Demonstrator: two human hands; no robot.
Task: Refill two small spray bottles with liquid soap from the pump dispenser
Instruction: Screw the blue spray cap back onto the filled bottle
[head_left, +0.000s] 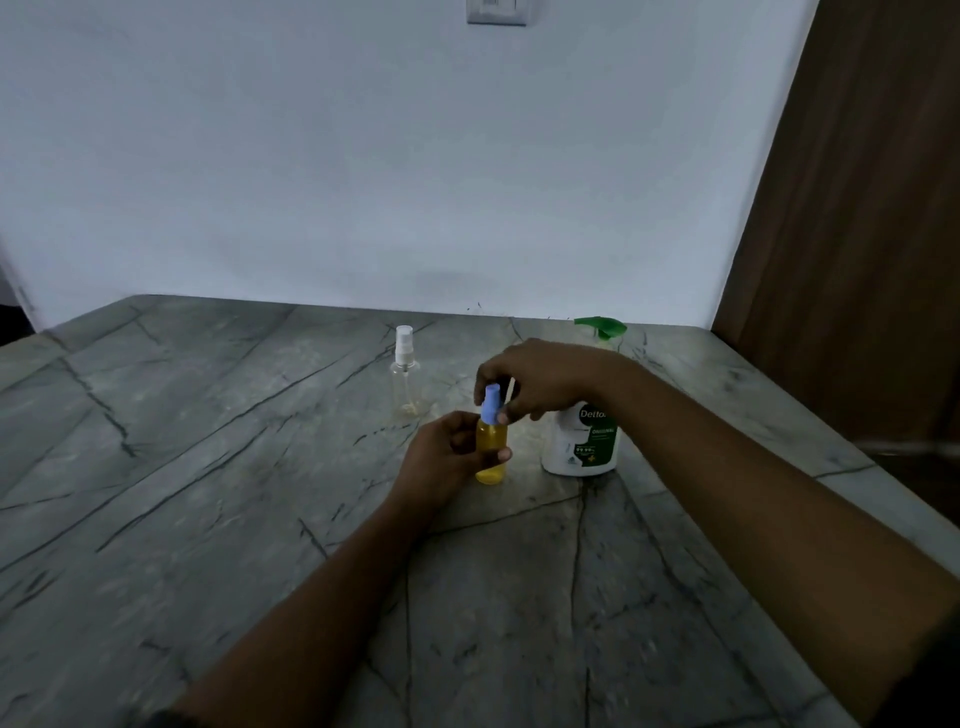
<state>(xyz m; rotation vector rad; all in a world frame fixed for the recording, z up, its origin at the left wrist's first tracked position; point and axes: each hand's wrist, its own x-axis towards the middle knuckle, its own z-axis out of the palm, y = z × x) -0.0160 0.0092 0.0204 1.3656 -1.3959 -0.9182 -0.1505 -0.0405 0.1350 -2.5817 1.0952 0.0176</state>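
Farthest left of the task's things, your clear spray bottle (404, 376) stands upright on the bench (208, 467), toward the far side. Its white sprayer is on and only a trace of liquid shows at the bottom. It stands apart from both your hands, so I judge it is waiting its turn for soap.

Right of it and nearer to you, your left hand (441, 458) is wrapped round the body of the yellow-filled spray bottle (491, 472), with the thumb across the front and the fingers curled behind. The bottle is upright, its base on or just above the bench; I cannot tell which. That grip looks meant to keep the bottle from turning.

Above it, your right hand (540, 376) reaches in from the right, its fingers closed down on the blue sprayer cap (491, 402) and pinching it from the top and sides. As the bottle is full nearly to the shoulder, I take this as screwing the cap on rather than off, though one view cannot settle the direction.

Just right of that bottle, partly hidden by your right wrist, the pump dispenser (579, 447) stands on the bench, its green pump head (602, 327) showing beyond your hand. It is likely kept close so the reach for filling is short. At the far right a wooden panel (857, 208) rises beside the bench.
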